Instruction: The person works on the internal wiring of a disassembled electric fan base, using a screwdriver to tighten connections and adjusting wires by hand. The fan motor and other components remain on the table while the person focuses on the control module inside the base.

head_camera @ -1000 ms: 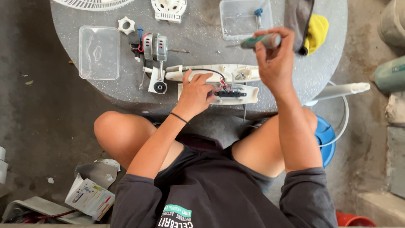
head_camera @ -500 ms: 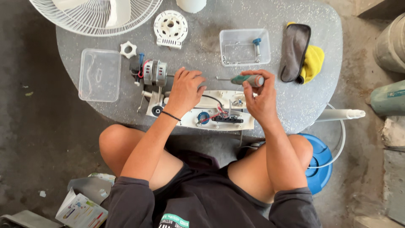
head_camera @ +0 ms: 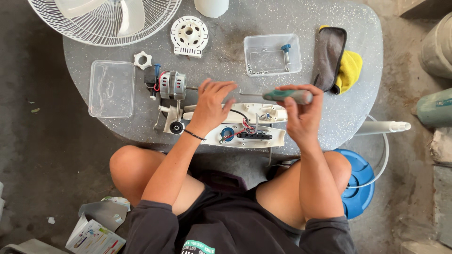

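- The right hand (head_camera: 301, 113) is closed around a green-handled screwdriver (head_camera: 282, 95), held level above the table, shaft pointing toward the left hand.
- The left hand (head_camera: 209, 106) holds nothing; fingers are loosely spread and the palm hovers over or rests on the left end of the white fan housing (head_camera: 235, 127). Contact cannot be confirmed.
- The white fan housing lies open at the near edge of the grey speckled table (head_camera: 221, 61), between the two hands, with red and black wires and a blue part exposed inside.
- A fan motor (head_camera: 170, 85) lies just left of the left hand, its shaft pointing toward that hand.
- A clear tub (head_camera: 272, 54) with screws and a blue-capped part stands beyond the screwdriver.
- A clear lid (head_camera: 111, 88) lies at the table's left side, well apart from the hands.
- A white round grille part (head_camera: 189, 35) and a white plastic nut (head_camera: 142, 59) lie further back.
- A white fan guard (head_camera: 106, 21) overhangs the far left edge.
- A grey and yellow cloth (head_camera: 336, 61) lies to the right of the tub.
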